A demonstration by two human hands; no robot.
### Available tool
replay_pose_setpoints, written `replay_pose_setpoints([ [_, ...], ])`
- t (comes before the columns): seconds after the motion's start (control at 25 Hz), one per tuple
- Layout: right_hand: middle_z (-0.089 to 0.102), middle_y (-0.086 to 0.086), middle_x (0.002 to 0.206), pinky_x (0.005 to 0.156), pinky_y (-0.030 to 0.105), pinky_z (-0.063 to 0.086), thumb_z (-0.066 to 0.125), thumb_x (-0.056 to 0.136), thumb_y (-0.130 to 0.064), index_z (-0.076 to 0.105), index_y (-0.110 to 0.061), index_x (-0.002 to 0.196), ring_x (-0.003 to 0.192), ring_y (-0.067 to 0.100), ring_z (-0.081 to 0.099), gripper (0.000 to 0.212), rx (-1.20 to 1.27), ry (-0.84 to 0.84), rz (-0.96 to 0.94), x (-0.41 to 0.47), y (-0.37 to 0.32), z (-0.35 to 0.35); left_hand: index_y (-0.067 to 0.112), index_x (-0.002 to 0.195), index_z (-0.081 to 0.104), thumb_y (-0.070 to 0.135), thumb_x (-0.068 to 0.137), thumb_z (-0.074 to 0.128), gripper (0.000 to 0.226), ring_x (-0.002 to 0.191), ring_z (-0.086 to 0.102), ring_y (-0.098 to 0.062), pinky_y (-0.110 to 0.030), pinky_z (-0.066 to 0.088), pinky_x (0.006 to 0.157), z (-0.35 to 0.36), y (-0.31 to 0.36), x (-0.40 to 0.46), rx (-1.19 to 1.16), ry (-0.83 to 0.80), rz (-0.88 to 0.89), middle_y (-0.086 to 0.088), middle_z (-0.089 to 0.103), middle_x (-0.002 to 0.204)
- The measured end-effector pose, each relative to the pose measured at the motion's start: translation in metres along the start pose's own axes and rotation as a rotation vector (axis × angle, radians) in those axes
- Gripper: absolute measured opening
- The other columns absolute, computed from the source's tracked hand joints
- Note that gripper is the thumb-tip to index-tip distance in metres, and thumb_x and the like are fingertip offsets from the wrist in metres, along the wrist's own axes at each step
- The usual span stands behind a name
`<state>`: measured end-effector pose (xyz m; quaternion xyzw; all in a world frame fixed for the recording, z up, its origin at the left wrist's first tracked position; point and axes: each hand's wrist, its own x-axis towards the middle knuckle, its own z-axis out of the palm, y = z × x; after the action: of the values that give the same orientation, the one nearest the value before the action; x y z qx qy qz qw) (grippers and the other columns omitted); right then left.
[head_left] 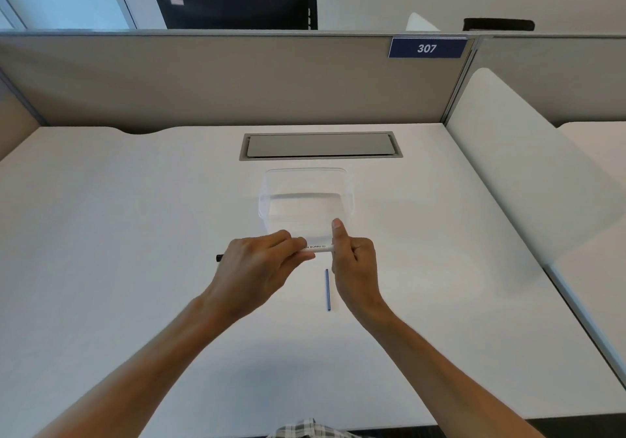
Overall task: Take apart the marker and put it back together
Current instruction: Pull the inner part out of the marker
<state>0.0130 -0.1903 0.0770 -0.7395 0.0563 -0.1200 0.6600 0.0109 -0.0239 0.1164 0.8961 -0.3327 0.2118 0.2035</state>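
I hold a white whiteboard marker point(318, 248) level above the white desk, lengthwise left to right. My left hand point(261, 261) wraps its left part, and the marker's black end point(219, 257) pokes out past that hand. My right hand point(352, 254) is closed around the marker's right end, thumb raised. A thin blue rod point(328, 289), like an ink core, lies loose on the desk just below and between my hands.
A clear plastic container point(306, 200) stands on the desk right behind my hands. A grey cable hatch point(320, 145) is set into the desk farther back. A partition wall point(237, 78) closes the far side, a white divider point(515, 173) the right.
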Motion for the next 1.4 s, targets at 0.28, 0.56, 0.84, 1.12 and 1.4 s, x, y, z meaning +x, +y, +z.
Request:
replay_pose_setpoints([
  [0.28,0.024,-0.005,0.048,0.051,0.021,0.016,0.04,0.106,-0.02,0.031,-0.017,0.053,0.053,0.01,0.016,0.053,-0.214,0.014,-0.833,0.007,-0.022,-0.012,0.011,0.078,0.074,0.041,0.086,0.064,0.033,0.045,0.035,-0.014,-0.021,0.032,0.045,-0.028,-0.015,0.018,-0.929,-0.451,-0.4,0.002,0.049,0.05],
  [0.56,0.022,-0.004,0.048,0.045,0.032,0.019,0.044,0.102,-0.034,0.025,-0.018,0.053,0.047,0.014,0.02,0.054,-0.332,0.003,-0.532,0.01,-0.016,-0.01,0.023,0.084,0.073,0.044,0.088,0.061,0.025,0.047,0.042,-0.009,-0.02,0.035,0.049,-0.029,-0.011,0.016,-0.585,-0.3,-0.318,0.006,0.056,0.055],
  [0.84,0.026,0.001,0.048,0.054,0.035,0.027,0.047,0.102,-0.041,0.033,-0.003,0.056,0.046,0.015,0.026,0.061,-0.082,-0.162,0.173,0.009,-0.006,-0.002,0.012,0.103,0.067,0.034,0.088,0.065,0.026,0.052,0.059,-0.024,-0.028,0.04,0.039,-0.02,0.002,0.007,0.165,-0.142,0.003,0.001,0.066,0.076],
  [1.12,0.023,-0.007,0.043,0.044,0.025,0.018,0.047,0.104,-0.032,0.025,-0.01,0.049,0.041,0.011,0.02,0.063,0.03,-0.063,-0.061,0.006,-0.017,-0.004,0.011,0.097,0.07,0.031,0.093,0.056,0.024,0.048,0.046,-0.025,-0.033,0.041,0.04,-0.026,0.002,0.008,-0.043,-0.048,0.008,0.001,0.061,0.067],
  [1.4,0.025,0.0,0.047,0.05,0.024,0.016,0.036,0.107,-0.018,0.034,-0.009,0.048,0.046,0.016,0.02,0.059,-0.246,0.022,-0.976,0.013,-0.033,-0.022,0.014,0.091,0.075,0.032,0.088,0.064,0.021,0.049,0.037,-0.017,-0.022,0.031,0.046,-0.053,-0.008,0.03,-0.951,-0.566,-0.361,-0.005,0.051,0.057],
])
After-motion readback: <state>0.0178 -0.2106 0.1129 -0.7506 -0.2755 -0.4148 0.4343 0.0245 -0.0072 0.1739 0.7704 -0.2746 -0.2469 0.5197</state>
